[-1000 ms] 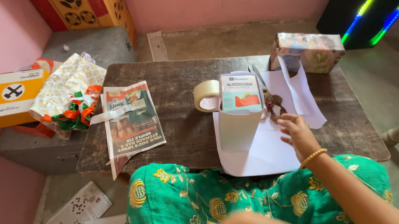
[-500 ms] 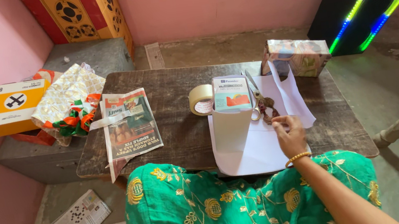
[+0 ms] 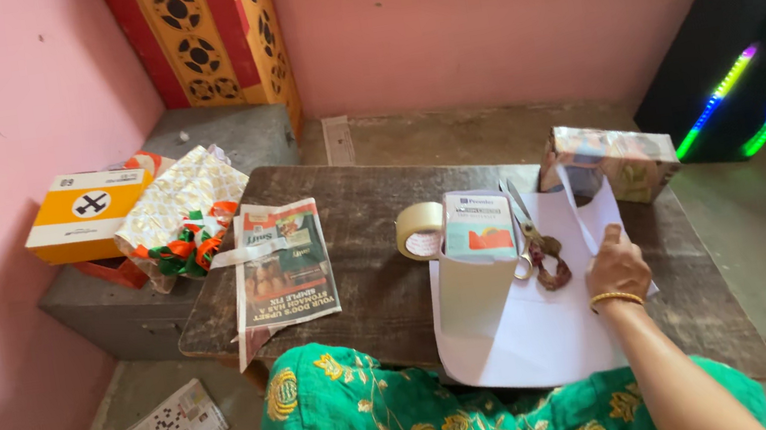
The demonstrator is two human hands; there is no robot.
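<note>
My right hand, with a gold bangle at the wrist, rests on the lower end of a cut white paper strip, fingers curled and the index finger along its edge. Whether it grips the strip is hidden. Just left of the hand lie scissors with dark handles on a large white sheet. A small printed box stands on that sheet, half wrapped in white paper. A roll of clear tape sits beside it. My left hand is out of view.
A wrapped gift box sits at the far right of the dark wooden table. A newspaper page lies at the left. A yellow box and gold wrapping rest on a grey trunk. A black speaker glows.
My right hand has moved right, from beside the scissors' handles onto the white paper strip. My left arm, seen at the bottom edge a second ago, has left the view. The camera has tilted.
</note>
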